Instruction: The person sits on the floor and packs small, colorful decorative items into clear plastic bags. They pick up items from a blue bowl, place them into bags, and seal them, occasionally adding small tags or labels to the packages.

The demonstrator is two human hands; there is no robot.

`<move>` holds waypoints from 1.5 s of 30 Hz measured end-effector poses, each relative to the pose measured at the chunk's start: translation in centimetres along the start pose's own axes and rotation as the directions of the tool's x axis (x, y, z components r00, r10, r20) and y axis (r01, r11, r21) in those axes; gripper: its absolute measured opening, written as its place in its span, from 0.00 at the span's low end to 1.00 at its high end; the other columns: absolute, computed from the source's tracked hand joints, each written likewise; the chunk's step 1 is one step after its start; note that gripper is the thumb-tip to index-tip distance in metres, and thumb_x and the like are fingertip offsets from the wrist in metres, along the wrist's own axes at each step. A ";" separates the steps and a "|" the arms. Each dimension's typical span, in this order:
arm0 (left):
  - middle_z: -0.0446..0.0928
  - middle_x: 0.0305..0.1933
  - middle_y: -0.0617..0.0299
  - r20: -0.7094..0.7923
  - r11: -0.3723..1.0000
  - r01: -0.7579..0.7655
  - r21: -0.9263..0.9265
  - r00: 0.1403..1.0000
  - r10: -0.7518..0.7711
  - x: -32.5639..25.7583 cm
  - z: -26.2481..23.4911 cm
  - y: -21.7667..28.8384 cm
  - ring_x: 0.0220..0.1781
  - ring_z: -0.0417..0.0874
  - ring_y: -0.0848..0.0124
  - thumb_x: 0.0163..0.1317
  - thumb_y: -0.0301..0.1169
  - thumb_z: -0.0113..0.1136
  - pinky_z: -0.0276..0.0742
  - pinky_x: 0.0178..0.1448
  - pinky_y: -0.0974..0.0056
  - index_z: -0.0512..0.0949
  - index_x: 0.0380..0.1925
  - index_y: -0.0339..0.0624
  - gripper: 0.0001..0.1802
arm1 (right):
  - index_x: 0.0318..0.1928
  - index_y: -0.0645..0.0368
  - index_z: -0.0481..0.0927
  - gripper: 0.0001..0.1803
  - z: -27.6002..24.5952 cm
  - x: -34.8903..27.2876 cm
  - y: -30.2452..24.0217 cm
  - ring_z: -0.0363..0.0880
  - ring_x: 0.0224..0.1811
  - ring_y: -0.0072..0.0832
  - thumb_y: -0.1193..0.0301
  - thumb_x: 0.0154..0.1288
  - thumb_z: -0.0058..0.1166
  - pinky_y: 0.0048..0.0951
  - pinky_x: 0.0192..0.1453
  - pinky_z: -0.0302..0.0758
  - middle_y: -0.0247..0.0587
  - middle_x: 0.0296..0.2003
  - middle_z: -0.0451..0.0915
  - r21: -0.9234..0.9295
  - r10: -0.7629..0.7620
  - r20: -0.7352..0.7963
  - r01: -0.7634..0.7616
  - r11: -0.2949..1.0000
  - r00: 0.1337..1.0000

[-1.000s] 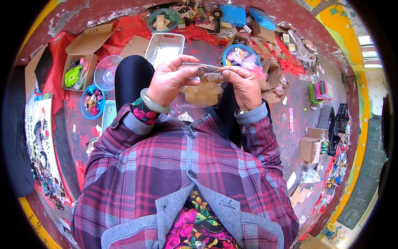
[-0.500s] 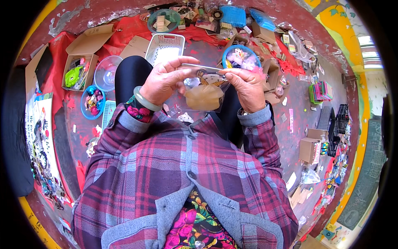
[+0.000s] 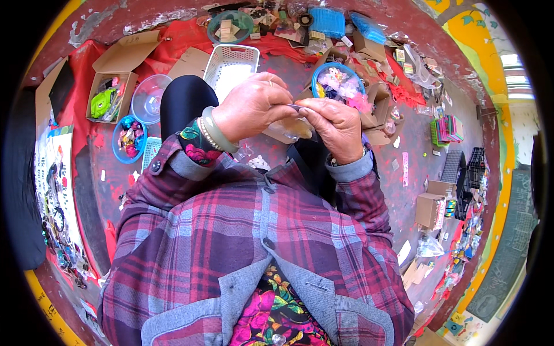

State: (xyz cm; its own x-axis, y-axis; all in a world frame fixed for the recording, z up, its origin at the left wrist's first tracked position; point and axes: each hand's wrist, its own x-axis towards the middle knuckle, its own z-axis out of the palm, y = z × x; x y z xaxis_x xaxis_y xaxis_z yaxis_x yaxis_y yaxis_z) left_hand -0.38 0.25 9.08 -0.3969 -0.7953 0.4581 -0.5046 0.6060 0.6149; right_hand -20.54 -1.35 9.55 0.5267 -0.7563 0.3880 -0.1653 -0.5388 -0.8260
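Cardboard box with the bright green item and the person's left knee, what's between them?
In the head view, a clear round plastic basin sits between the box and knee.

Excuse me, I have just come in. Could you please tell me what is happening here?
A person's bare left hand and bare right hand meet with fingertips close together, pinching a clear plastic packet with something tan inside. The hands hide much of it, so I cannot tell if it is open. Beyond them are a white rectangular plastic basket and a round blue plastic basin of pink and white fluffy pieces.
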 end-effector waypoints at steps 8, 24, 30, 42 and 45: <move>0.80 0.30 0.55 0.051 0.984 0.108 -0.145 0.994 -0.101 -0.7 -2.5 -0.8 0.33 0.80 0.63 0.48 0.28 0.65 0.75 0.40 0.64 0.82 0.29 0.40 0.07 | 0.36 0.66 0.81 0.07 -1.7 0.2 -1.0 0.78 0.32 0.23 0.76 0.57 0.56 0.22 0.38 0.73 0.41 0.30 0.81 0.119 0.098 -0.048 -0.092 0.989 0.994; 0.81 0.36 0.60 0.020 0.554 0.286 -0.782 0.899 -0.437 0.0 -4.3 -5.0 0.42 0.77 0.77 0.61 0.30 0.54 0.71 0.47 0.72 0.80 0.36 0.35 0.10 | 0.40 0.65 0.80 0.11 -5.1 1.0 2.0 0.73 0.26 0.17 0.70 0.61 0.54 0.16 0.30 0.69 0.36 0.30 0.80 0.460 0.389 -0.348 -0.206 0.864 0.853; 0.79 0.39 0.67 0.255 0.450 0.544 -0.708 0.791 -0.555 -0.6 -0.8 -3.8 0.39 0.74 0.82 0.57 0.35 0.59 0.65 0.39 0.76 0.79 0.39 0.39 0.14 | 0.40 0.64 0.79 0.10 -4.7 0.8 4.9 0.76 0.26 0.17 0.70 0.61 0.54 0.18 0.25 0.75 0.36 0.31 0.81 0.612 0.540 -0.285 -0.283 0.738 0.792; 0.78 0.34 0.68 0.404 0.219 0.601 -0.768 0.721 -0.563 -0.8 4.2 -9.0 0.36 0.76 0.81 0.58 0.34 0.59 0.69 0.43 0.75 0.78 0.39 0.40 0.12 | 0.54 0.60 0.69 0.25 -3.1 1.4 6.4 0.77 0.41 0.24 0.55 0.65 0.47 0.20 0.37 0.72 0.41 0.44 0.77 0.691 0.627 -0.227 -0.331 0.642 0.745; 0.77 0.42 0.62 0.408 0.553 0.610 -0.567 0.791 -0.455 -0.8 4.8 -13.4 0.46 0.75 0.74 0.59 0.33 0.57 0.69 0.52 0.69 0.74 0.44 0.34 0.16 | 0.57 0.62 0.65 0.26 -4.4 0.5 7.5 0.78 0.43 0.27 0.56 0.66 0.45 0.20 0.38 0.73 0.45 0.44 0.77 0.652 0.622 -0.262 -0.340 0.677 0.738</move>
State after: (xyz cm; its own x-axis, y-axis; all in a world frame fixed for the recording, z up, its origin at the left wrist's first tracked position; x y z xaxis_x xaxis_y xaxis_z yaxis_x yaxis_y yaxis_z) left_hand 3.05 -7.22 -2.56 -0.3977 -0.8998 -0.1792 -0.0872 -0.1573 0.9837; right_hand -25.18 -7.43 5.31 0.0673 -0.9904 -0.1205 0.2532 0.1338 -0.9581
